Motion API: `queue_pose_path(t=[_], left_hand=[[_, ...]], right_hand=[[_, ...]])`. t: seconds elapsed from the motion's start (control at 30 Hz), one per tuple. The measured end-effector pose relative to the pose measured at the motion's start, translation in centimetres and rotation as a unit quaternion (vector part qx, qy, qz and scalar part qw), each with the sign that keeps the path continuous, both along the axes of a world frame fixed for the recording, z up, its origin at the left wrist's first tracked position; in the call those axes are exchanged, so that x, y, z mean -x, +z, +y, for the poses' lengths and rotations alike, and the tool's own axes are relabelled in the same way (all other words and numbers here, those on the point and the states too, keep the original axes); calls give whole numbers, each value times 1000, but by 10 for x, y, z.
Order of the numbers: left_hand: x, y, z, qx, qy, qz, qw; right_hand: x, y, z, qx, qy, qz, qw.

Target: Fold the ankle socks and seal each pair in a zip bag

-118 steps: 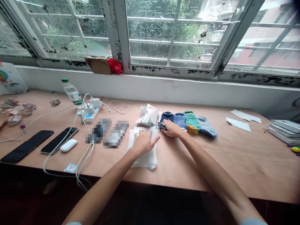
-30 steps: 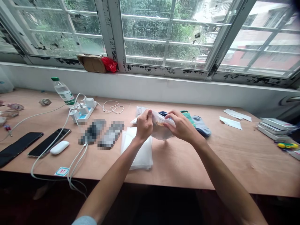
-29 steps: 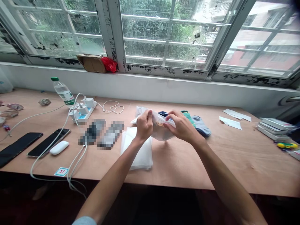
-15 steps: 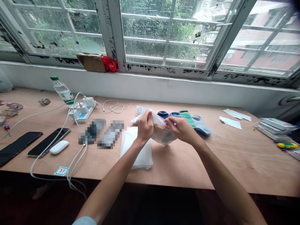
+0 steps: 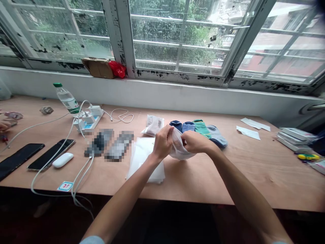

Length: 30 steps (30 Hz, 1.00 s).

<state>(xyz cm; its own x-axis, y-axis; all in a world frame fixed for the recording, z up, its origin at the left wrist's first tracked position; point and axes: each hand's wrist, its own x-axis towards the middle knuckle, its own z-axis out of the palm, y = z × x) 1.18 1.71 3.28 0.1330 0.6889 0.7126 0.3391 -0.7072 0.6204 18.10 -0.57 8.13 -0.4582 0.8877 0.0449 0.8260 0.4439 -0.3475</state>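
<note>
A translucent frosted plastic bag [image 5: 180, 153] hangs between my two hands just above the table. My left hand [image 5: 162, 141] is closed on the bag's left edge near its mouth. The fingers of my right hand [image 5: 196, 142] are curled at the opposite edge, gripping the bag; its fingertips are partly hidden. Behind the hands lie several folded socks in a row: navy, blue, a green pair [image 5: 202, 128] and a grey pair [image 5: 217, 136]. A filled frosted bag [image 5: 153, 125] rests to their left. Flat bags [image 5: 144, 157] lie stacked beside my left forearm.
Leftward are a white power strip [image 5: 91, 121] with cables, a tilted water bottle [image 5: 67, 98], phones [image 5: 52, 154] and a white mouse-like object [image 5: 63, 160]. Paper slips [image 5: 248, 133], stacked boxes [image 5: 294, 138] and a yellow tool [image 5: 308, 157] lie right. A windowed wall borders the table's back.
My left hand has shifted slightly right and down, uncovering the filled bag behind it. My right hand has turned and moved to the bag's mouth, and the bag is spread wider.
</note>
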Motion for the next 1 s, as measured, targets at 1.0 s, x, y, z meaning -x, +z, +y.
queue_pose_path(t=[1.0], left_hand=[[58,-45,-48,199,121,443,866]], right_hand=[[19,-64,95,88,-200,745,631]])
